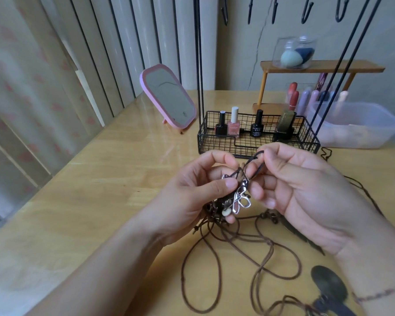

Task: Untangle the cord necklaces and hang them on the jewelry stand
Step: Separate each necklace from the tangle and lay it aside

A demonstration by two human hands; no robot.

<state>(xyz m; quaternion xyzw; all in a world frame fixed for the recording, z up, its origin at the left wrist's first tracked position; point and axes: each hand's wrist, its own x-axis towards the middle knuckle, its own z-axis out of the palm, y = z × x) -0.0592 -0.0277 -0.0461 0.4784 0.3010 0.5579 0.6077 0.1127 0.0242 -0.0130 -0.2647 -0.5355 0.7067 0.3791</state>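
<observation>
Both hands grasped the tangle. Left hand (201,190) pinched the knotted bundle of cord necklaces (235,197) between thumb and fingers, the silver pendants (240,201) and a pale bead hanging just below its thumb. Right hand (306,185) pinched one dark strand at the top of the knot, thumb against forefinger, as though drawing it free. The bundle was held above the middle of the tabletop (100,179), while brown loops (217,270) trailed from it onto the wood toward the near edge. A dark oval pendant (328,286) lay by the near right corner, its cord running off under the right wrist.

By my judgement the task was at an early stage. The cords were still knotted together and no necklace looked separated. On the jewelry stand (200,65), the hooks (306,12) visible at the top of the frame were all bare, so every hanging was still to do.

The stand's wire basket (255,142) sat just beyond the hands, holding nail polish bottles (234,122). A pink mirror (168,96) leaned toward the far left edge. A wooden shelf (322,66) with a clear jar stood at the far right, and a plastic bin (356,124) with lipsticks behind it sat beside the basket. The stand's upright rods and the bottles would sit close to any reach up to the hooks, and the slack loops on the wood could snag on the pendants.
</observation>
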